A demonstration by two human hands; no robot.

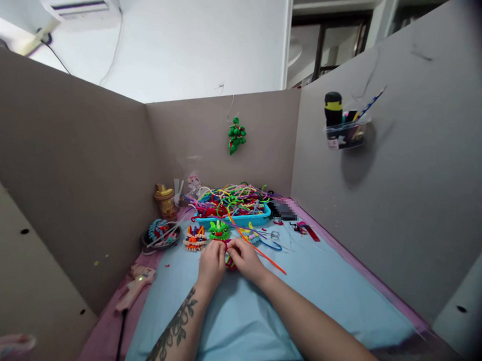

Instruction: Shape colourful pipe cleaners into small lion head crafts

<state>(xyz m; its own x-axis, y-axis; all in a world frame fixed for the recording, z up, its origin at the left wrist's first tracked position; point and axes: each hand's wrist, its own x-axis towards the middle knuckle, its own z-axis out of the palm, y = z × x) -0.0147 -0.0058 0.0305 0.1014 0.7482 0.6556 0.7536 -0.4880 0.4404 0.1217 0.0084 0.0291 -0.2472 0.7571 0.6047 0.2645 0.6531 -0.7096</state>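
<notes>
My left hand (pixel 212 261) and my right hand (pixel 245 259) meet at the middle of the blue cloth, fingers pinched together. Between them is a small red and green pipe-cleaner piece (pixel 231 263), mostly covered by my fingers. Just behind my fingertips is a green pipe-cleaner figure (pixel 219 230) with eyes and a red mouth; whether it joins the held piece I cannot tell. An orange and white pipe-cleaner figure (pixel 195 238) stands to the left. To the right sits a pale blue and yellow one (pixel 251 235), with an orange pipe cleaner (pixel 269 260) lying slantwise nearby.
A blue tray (pixel 239 220) heaped with coloured pipe cleaners stands at the back. Scissors (pixel 275 235) lie right of the figures. At left are a dark bowl (pixel 173 240) and a pink glue gun (pixel 135 291) with a cord. Grey panels enclose three sides.
</notes>
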